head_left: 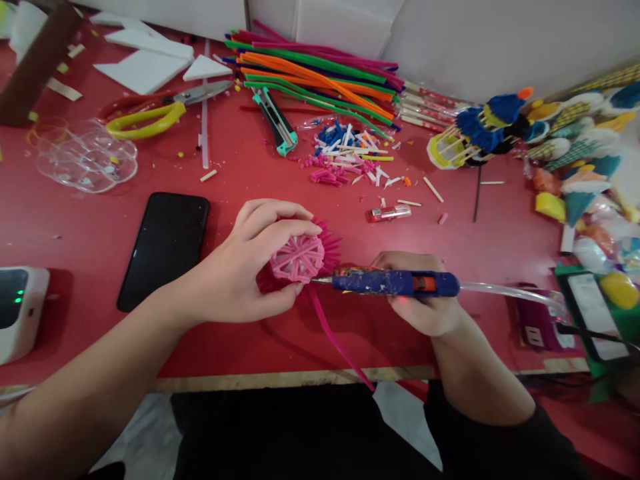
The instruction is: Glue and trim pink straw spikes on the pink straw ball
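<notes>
My left hand [255, 267] is closed around a round pink craft piece [298, 259] with a spoked face and a fringe of spiky pink bits on its right side. From its lower edge a long pink pipe cleaner [333, 337] hangs down past the table's front edge. My right hand [425, 300] grips a blue hot glue gun [373, 283], smeared with old glue. The gun's metal nozzle touches or nearly touches the piece's lower right rim, close to my left thumb. A clear glue stick [510, 293] sticks out of the gun's back.
Bundled pipe cleaners [320, 73], a box cutter [276, 120], cut scraps [345, 150] and a lighter [390, 213] lie beyond my hands. A black phone [164, 250], yellow-handled snips [150, 123] and a clear plastic tray [87, 157] lie left. Small figures [493, 127] stand right.
</notes>
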{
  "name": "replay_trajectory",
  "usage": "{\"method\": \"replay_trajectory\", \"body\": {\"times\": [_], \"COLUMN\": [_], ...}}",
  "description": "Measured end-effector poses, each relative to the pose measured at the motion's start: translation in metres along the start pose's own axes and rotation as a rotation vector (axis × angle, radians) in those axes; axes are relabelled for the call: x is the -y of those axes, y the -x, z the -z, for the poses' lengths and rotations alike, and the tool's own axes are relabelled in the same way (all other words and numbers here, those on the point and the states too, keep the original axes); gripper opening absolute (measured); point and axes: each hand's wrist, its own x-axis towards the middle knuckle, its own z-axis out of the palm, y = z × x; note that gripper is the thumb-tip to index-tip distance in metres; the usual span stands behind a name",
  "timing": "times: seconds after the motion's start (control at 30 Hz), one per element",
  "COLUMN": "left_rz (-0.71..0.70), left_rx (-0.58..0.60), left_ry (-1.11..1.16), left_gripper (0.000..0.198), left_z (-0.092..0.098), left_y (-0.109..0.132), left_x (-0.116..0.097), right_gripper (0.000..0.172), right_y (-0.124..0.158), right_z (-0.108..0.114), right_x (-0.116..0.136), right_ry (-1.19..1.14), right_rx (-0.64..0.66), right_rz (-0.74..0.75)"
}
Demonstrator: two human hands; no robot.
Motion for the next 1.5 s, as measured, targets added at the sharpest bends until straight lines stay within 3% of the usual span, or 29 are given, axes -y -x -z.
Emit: {"method": "replay_trajectory", "body": {"times": [1.5], "left_rz": [-0.007], "left_rx": [-0.004], "left_ry": [-0.037], "left_gripper": [0.061], "left_z": [0.000], "left_y": [-0.001], "left_x": [-0.003], "right_gripper": [0.012], "right_y": [0.001], "right_z": [0.008], "right_x": [0.016], "right_ry": [0.169], "right_rx": [-0.044], "right_rz": [-0.012]}}
